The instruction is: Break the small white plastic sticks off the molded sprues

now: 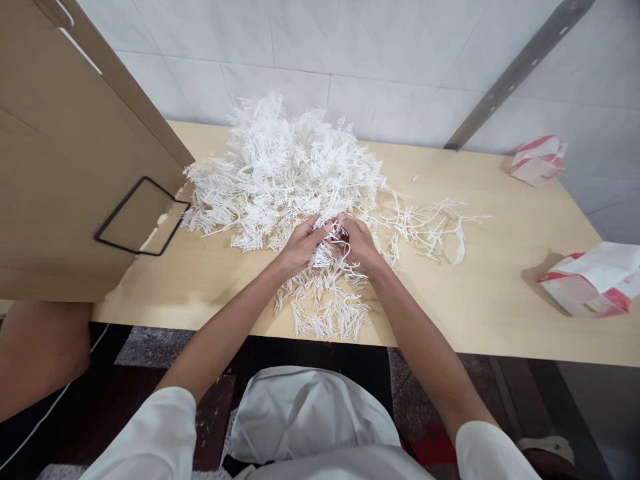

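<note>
My left hand (303,245) and my right hand (360,241) meet close together at the front of a big heap of thin white strands (285,160). Both hands have their fingers closed on a small bunch of white branching strands (334,250), which look like plastic sprues. Fingers and strands overlap, so the exact grip of each hand is partly hidden. Below my hands, short white pieces (333,317) lie scattered toward the table's front edge. Some longer branching strands (430,230) are spread out to the right of the heap.
A large brown cardboard panel (75,167) stands at the left, beside a black wire frame (115,217). Two red-and-white packets (583,287) sit on the right of the wooden table (500,287). A tiled wall rises behind. Another person's bare limb (45,350) shows at lower left.
</note>
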